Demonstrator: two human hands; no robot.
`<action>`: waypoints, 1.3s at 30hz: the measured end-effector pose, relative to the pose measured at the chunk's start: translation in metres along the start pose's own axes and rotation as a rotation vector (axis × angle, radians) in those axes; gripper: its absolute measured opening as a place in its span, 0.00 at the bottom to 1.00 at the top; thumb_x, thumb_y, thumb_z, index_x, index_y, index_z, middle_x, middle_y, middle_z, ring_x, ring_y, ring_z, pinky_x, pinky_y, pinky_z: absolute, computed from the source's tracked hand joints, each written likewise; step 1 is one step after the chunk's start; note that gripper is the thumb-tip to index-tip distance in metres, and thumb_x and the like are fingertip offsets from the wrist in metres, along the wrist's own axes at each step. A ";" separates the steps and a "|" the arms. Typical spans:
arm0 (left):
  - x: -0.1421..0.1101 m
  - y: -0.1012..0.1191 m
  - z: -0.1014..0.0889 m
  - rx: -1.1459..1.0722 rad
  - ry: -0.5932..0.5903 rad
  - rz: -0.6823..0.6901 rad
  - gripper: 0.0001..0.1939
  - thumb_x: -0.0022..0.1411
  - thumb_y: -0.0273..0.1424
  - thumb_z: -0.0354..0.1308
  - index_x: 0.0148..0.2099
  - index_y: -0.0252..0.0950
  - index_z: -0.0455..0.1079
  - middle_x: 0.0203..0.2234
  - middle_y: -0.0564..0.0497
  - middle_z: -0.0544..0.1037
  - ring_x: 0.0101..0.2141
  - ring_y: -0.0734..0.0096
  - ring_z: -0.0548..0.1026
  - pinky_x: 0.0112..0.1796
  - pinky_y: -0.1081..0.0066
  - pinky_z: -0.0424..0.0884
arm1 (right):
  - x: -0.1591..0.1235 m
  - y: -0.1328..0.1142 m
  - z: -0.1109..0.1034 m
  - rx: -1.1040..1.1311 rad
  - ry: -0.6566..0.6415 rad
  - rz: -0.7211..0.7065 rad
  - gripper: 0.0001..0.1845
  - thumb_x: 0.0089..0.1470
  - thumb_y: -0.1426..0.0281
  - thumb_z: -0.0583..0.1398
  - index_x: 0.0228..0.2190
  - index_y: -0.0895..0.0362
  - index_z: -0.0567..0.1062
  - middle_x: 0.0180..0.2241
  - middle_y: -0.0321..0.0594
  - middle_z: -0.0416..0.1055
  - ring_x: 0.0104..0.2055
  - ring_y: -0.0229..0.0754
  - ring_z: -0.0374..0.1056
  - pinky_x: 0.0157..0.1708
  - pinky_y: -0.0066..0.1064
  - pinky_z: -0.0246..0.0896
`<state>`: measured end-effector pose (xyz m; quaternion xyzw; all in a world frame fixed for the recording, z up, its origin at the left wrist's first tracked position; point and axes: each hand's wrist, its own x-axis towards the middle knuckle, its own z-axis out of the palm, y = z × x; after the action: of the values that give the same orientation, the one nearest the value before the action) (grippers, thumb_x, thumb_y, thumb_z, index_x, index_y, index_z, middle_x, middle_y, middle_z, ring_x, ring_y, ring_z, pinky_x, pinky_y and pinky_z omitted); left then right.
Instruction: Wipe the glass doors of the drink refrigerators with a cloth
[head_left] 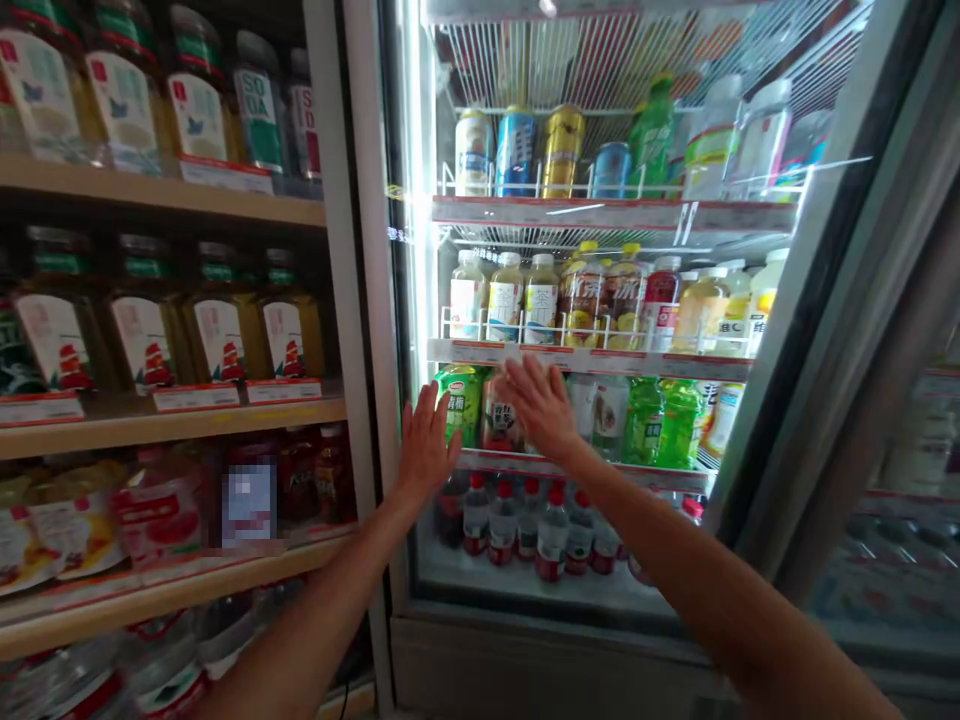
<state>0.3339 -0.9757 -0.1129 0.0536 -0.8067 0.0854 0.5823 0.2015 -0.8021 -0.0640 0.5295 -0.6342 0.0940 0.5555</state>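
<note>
Both my arms reach forward to a lit drinks fridge (525, 620). My left hand (429, 445) is raised near its left side, fingers stretched and apart, with nothing in it. It is nearest to a green bottle (466, 400) on the third shelf. Over to the right, my right hand (541, 408) is also stretched out flat and holds nothing. It covers part of a dark-labelled bottle (499, 420) and the edge of the shelf rail (622, 362). I cannot tell whether either palm touches glass.
Cans (514, 150) stand on the top fridge shelf, tea bottles (541, 300) below, and several red-capped bottles (553, 535) at the bottom. Left of the fridge, a wooden rack (172, 425) holds large juice bottles (217, 325). A dark door frame (810, 330) slants at right.
</note>
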 end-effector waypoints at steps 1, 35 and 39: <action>0.004 0.004 0.002 -0.003 0.000 0.011 0.32 0.61 0.31 0.48 0.64 0.34 0.42 0.62 0.39 0.50 0.62 0.60 0.45 0.59 0.53 0.46 | -0.021 -0.004 0.002 0.018 -0.033 -0.105 0.27 0.54 0.73 0.53 0.56 0.52 0.58 0.63 0.36 0.45 0.66 0.46 0.31 0.62 0.51 0.32; 0.079 0.060 0.031 -0.025 0.177 0.221 0.27 0.59 0.31 0.49 0.61 0.40 0.53 0.61 0.45 0.55 0.62 0.62 0.49 0.60 0.54 0.41 | -0.107 0.109 -0.059 -0.109 -0.059 -0.155 0.26 0.53 0.73 0.54 0.54 0.47 0.61 0.59 0.34 0.56 0.65 0.42 0.39 0.62 0.46 0.39; 0.123 0.073 0.027 -0.047 0.223 0.239 0.28 0.60 0.33 0.49 0.62 0.40 0.51 0.61 0.46 0.53 0.62 0.62 0.48 0.60 0.54 0.40 | -0.045 0.161 -0.085 -0.224 0.186 0.237 0.23 0.56 0.71 0.51 0.54 0.50 0.62 0.62 0.38 0.48 0.65 0.46 0.36 0.61 0.50 0.39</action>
<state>0.2567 -0.9079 -0.0099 -0.0662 -0.7396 0.1408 0.6548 0.1200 -0.6491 0.0063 0.3748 -0.6448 0.1361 0.6521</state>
